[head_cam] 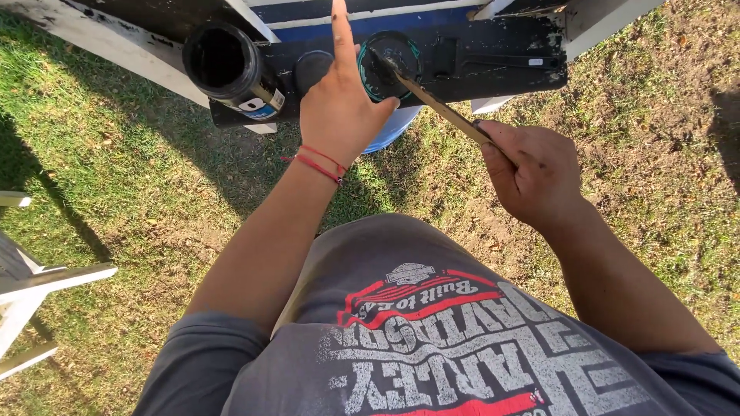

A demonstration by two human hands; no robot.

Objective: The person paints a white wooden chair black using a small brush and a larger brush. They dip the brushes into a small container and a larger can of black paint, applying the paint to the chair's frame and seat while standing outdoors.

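Two hands at work. Left hand [339,108] steadies small round tin [389,65] on black-painted board [493,62], index finger raised. Right hand [532,173] clenched on wooden-handled brush [443,108], bristles dipped in tin. Step judged: loading paint. Next move calls for clean lift without drips. Open black can [227,65] far left; dry grass [139,185] below.

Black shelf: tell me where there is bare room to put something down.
Bare room only at the shelf's right end, right of the small can. The rest is crowded: tall can, lid, left hand, and the stick in the right hand.
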